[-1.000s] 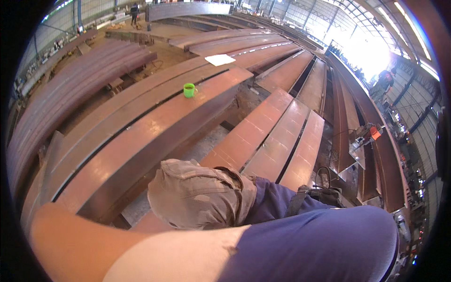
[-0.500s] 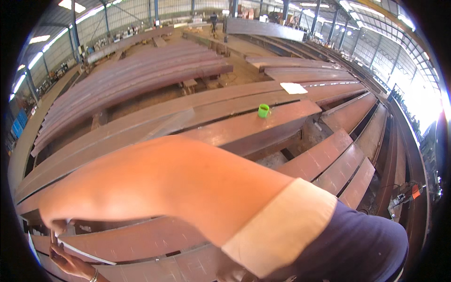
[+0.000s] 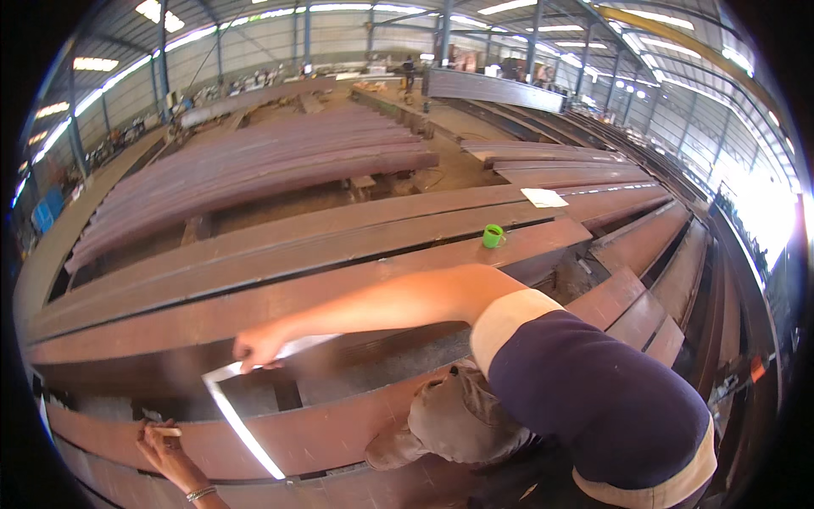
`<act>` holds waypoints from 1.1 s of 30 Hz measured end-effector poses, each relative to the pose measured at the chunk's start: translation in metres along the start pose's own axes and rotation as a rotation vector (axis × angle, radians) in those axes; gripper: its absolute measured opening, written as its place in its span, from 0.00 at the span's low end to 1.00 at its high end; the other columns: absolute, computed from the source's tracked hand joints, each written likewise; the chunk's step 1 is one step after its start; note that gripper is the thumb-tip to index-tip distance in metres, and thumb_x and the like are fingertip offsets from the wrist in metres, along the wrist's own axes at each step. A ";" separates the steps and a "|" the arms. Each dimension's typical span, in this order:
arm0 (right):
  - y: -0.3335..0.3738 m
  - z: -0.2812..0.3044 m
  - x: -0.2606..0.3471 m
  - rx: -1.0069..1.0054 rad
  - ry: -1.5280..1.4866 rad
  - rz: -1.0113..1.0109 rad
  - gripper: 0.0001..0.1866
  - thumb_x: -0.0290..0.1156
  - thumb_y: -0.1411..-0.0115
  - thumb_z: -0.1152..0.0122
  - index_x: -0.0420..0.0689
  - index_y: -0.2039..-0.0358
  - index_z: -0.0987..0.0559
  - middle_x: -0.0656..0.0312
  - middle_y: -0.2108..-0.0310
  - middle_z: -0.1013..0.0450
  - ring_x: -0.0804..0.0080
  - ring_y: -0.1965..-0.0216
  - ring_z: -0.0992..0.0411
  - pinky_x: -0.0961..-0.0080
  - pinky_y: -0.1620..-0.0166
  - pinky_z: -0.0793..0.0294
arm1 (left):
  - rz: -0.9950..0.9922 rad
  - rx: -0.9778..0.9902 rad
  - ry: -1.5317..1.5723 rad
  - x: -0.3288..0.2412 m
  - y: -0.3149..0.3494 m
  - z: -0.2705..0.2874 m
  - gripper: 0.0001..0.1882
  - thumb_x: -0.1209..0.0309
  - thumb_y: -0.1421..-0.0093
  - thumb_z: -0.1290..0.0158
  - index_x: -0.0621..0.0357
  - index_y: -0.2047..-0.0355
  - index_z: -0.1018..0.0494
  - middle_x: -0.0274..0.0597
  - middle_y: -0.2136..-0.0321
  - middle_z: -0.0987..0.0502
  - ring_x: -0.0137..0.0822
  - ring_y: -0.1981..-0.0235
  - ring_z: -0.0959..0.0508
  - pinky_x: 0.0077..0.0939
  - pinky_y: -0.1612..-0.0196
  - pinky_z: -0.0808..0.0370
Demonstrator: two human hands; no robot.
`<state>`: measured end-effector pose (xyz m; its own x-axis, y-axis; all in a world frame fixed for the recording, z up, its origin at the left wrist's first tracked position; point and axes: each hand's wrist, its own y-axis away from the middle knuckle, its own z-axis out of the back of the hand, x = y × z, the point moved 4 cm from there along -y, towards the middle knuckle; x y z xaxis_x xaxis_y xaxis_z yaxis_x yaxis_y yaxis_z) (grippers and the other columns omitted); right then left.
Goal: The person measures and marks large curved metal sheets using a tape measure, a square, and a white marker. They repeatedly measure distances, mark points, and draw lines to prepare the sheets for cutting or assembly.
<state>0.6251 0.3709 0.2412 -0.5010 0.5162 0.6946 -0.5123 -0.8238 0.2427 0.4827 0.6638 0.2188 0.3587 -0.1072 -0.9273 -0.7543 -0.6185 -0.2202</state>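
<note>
My right arm, in a dark blue sleeve with a cream cuff, reaches across to the left. My right hand point(image 3: 259, 346) is closed around the corner end of an L-shaped metal framing square point(image 3: 244, 424). One blade angles down over a rusty steel beam point(image 3: 339, 431); the other runs right, partly behind my hand and forearm. Lower left, my left hand point(image 3: 168, 454), with a bracelet at the wrist, pinches a short pale chalk stick point(image 3: 169, 432). This hand is over the same nearer beam, apart from the square. Whether the square touches the beam is unclear.
A green cup point(image 3: 493, 237) stands on a beam beyond my right arm, with white paper point(image 3: 543, 198) farther back. Long reddish-brown beams point(image 3: 254, 182) lie in rows with dark gaps between them. A tool with an orange part point(image 3: 757, 368) is at the far right.
My right hand has moved right and away from my left hand, carrying the framing square with it. My left hand has shifted slightly right and up, and the chalk now shows. The view has tilted slightly.
</note>
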 end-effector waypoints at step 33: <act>0.090 -0.197 -0.214 -0.137 -0.720 -0.580 0.23 0.50 0.37 0.32 0.42 0.75 0.22 0.66 0.80 0.28 0.79 0.81 0.28 0.78 0.81 0.33 | 0.643 0.510 -1.169 0.180 0.250 0.036 0.21 0.53 0.42 0.36 0.55 0.58 0.23 0.50 0.71 0.17 0.52 0.62 0.17 0.46 0.59 0.21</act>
<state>0.5491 0.2324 -0.0190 0.3881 0.5307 0.7535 -0.6479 -0.4244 0.6326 0.3391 0.5185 -0.0146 -0.5779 0.5904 -0.5634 -0.8111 -0.3395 0.4763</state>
